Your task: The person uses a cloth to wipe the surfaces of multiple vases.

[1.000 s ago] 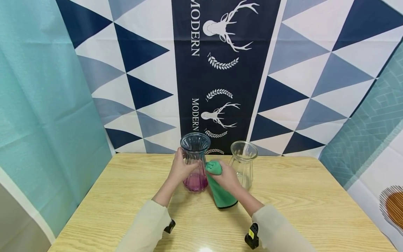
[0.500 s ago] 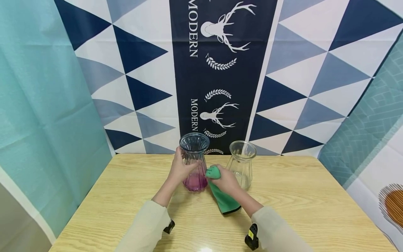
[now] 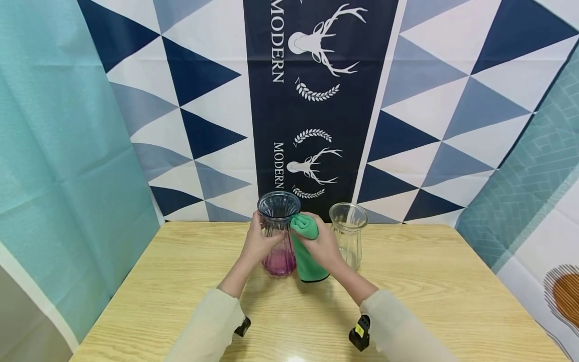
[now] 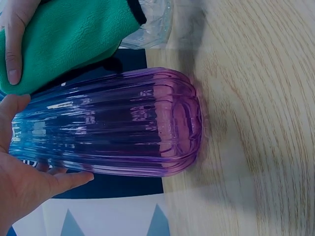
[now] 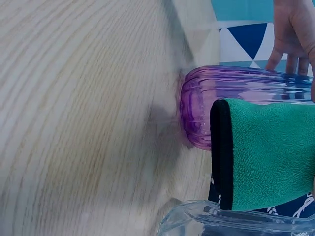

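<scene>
A ribbed glass vase (image 3: pixel 279 261), blue at its flared rim and pink-purple at its base, stands upright on the table. My left hand (image 3: pixel 260 241) grips it around the upper body from the left, thumb on the near side; the left wrist view shows the fingers spread along the vase's (image 4: pixel 113 128) ribs. My right hand (image 3: pixel 322 244) holds a folded green cloth (image 3: pixel 309 261) with a dark edge, its top against the vase just under the rim. In the right wrist view the cloth (image 5: pixel 270 155) hangs in front of the vase and covers part of it.
A clear glass vase (image 3: pixel 350 236) stands just right of the right hand, close behind it. The wooden table (image 3: pixel 181 281) ends at a patterned cloth backdrop (image 3: pixel 217 125), and a teal curtain (image 3: pixel 68 151) hangs on the left.
My right hand has raised the green cloth along the vase's right side, from mid-body up to just below the rim. The left hand keeps its grip in place.
</scene>
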Tool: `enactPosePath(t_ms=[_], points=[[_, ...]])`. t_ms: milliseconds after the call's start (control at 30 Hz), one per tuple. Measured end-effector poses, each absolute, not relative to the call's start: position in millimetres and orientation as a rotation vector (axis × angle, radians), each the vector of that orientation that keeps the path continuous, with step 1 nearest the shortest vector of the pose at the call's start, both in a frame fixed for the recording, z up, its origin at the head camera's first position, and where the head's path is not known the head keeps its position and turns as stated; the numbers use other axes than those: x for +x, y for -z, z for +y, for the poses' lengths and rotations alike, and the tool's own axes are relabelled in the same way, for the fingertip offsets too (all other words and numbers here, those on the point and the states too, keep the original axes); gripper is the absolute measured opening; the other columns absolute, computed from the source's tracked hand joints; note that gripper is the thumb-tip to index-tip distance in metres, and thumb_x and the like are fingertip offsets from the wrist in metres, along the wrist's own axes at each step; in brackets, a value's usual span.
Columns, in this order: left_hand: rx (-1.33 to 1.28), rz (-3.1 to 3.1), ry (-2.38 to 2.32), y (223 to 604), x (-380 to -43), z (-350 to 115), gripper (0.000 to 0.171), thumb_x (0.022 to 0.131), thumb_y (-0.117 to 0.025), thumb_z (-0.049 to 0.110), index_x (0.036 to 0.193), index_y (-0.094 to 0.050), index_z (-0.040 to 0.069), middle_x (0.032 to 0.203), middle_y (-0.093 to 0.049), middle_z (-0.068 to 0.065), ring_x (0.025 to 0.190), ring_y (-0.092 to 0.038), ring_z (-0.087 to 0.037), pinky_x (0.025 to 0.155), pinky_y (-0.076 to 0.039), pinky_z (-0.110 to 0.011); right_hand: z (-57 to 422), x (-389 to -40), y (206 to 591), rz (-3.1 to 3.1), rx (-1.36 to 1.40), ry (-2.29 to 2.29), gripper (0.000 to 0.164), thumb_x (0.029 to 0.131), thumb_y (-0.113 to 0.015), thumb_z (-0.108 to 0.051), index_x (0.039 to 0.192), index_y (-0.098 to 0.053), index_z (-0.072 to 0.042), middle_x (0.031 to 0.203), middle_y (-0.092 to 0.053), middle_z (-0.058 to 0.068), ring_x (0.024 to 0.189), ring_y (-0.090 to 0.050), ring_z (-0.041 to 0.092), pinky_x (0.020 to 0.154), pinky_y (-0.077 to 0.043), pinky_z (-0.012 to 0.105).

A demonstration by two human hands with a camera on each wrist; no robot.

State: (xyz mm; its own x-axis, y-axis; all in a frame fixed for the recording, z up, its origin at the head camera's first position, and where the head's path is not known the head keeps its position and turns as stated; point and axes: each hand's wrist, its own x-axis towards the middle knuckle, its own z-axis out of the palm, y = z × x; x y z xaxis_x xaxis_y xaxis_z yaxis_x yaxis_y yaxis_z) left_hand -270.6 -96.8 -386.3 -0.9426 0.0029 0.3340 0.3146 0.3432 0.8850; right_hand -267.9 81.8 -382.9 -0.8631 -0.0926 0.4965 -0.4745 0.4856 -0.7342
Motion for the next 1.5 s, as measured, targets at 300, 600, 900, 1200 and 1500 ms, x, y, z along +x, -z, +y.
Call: enactPosePath(t_ms=[300, 600, 900, 1200, 1500], points=[[-0.277, -2.367, 1.650, 385.2, -269.1, -97.1, 0.078, 0.076, -0.074, 0.017, 0.138, -0.029, 0.005, 0.134, -0.044, -0.019, 0.126, -0.045, -0.037, 0.106, -0.038, -0.051, 82.1, -267.6, 385.5, -2.397, 0.475, -1.238, 0.048, 0.077, -0.076, -0.016, 0.122, -0.058, -0.011, 0.109, -0.068, 0.014, 0.097, -0.064, 0.029, 0.083, -0.052, 0.045], [-0.276, -2.376, 1.658, 385.7, -269.0, -97.6, 0.078, 0.077, -0.074, 0.019, 0.139, -0.028, 0.006, 0.136, -0.043, -0.019, 0.127, -0.044, -0.037, 0.107, -0.037, -0.052, 90.5, -264.3, 407.3, -2.589, 0.441, -1.131, 0.043, 0.077, -0.076, -0.019, 0.117, -0.061, -0.011, 0.104, -0.069, 0.011, 0.093, -0.065, 0.028, 0.081, -0.054, 0.044], [-0.265, -2.376, 1.658, 384.5, -269.4, -96.9, 0.081, 0.078, -0.075, 0.023, 0.141, -0.026, 0.008, 0.136, -0.042, -0.017, 0.127, -0.043, -0.034, 0.107, -0.037, -0.050, 96.6, -264.3, 426.9, -2.755, 0.442, -0.991, 0.041, 0.075, -0.076, -0.017, 0.113, -0.061, -0.011, 0.096, -0.069, 0.008, 0.086, -0.065, 0.023, 0.077, -0.054, 0.041], [-0.215, -2.375, 1.647, 383.1, -268.0, -95.2, 0.082, 0.077, -0.076, 0.025, 0.140, -0.028, 0.004, 0.136, -0.043, -0.018, 0.127, -0.044, -0.035, 0.108, -0.037, -0.048, 97.4, -266.8, 431.2, -2.836, 0.501, -0.870, 0.038, 0.074, -0.076, -0.018, 0.108, -0.061, -0.009, 0.087, -0.067, 0.005, 0.075, -0.060, 0.016, 0.071, -0.053, 0.035], [-0.174, -2.369, 1.653, 384.8, -269.4, -95.3, 0.075, 0.076, -0.076, 0.027, 0.134, -0.034, 0.004, 0.134, -0.046, -0.018, 0.125, -0.046, -0.034, 0.105, -0.040, -0.049, 96.7, -268.6, 420.4, -2.684, 0.410, -1.246, 0.043, 0.080, -0.074, -0.020, 0.119, -0.058, -0.009, 0.107, -0.067, 0.011, 0.097, -0.063, 0.026, 0.084, -0.053, 0.042]])
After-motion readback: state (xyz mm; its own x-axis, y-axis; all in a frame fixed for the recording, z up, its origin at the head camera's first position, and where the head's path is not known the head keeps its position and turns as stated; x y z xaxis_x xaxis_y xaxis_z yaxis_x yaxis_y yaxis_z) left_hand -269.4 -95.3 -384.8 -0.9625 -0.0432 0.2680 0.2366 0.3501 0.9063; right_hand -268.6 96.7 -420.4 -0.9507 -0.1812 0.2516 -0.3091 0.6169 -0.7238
